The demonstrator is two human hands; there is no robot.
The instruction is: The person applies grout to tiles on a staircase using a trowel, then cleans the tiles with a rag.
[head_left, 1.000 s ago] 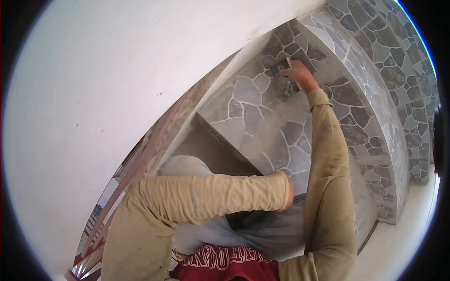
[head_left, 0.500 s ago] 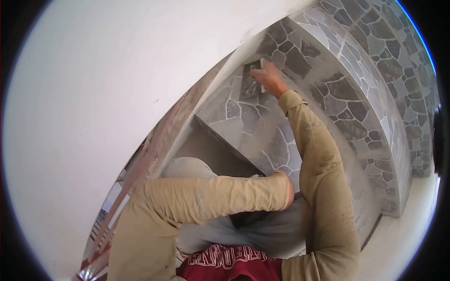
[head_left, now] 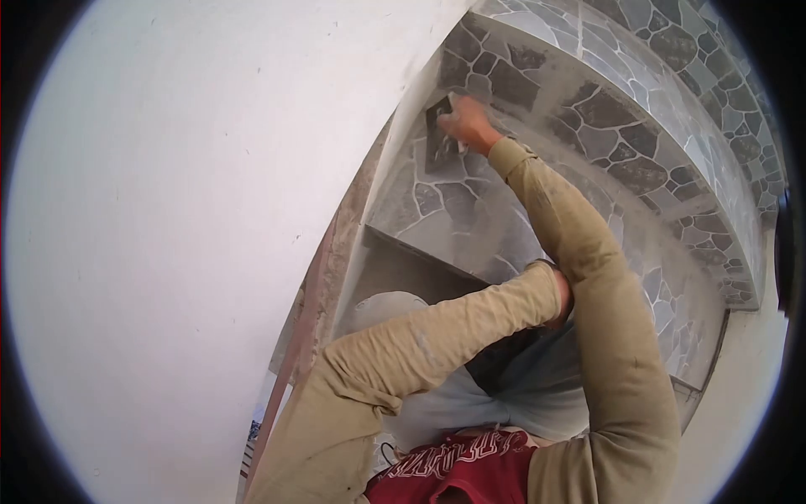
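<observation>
Two bare hands are in view, and only one is visibly on a tool. The right hand [head_left: 467, 123] reaches far forward, its fingers curled around the handle of a flat rectangular trowel [head_left: 437, 151]; that grip hides most of the handle. The trowel lies beside the foot of the white wall [head_left: 193, 210], its dark plate seemingly laid against the stone-patterned step [head_left: 457, 202], though actual contact is hard to confirm.

The left hand [head_left: 563, 301] is near the person's trousers [head_left: 445, 412], mostly covered by its cuff and the right sleeve [head_left: 579, 223]. I cannot tell whether its fingers are spread or hold anything.

A dusty grey smear [head_left: 497, 217] dulls the pale joints nearer the body, and a curved stone-faced riser [head_left: 642, 160] stands beyond the right forearm. The step in hand appears to be a trowel pass over the jointed stone. The next move seems to call for a level plate, even pressure and care at the wall's edge.
</observation>
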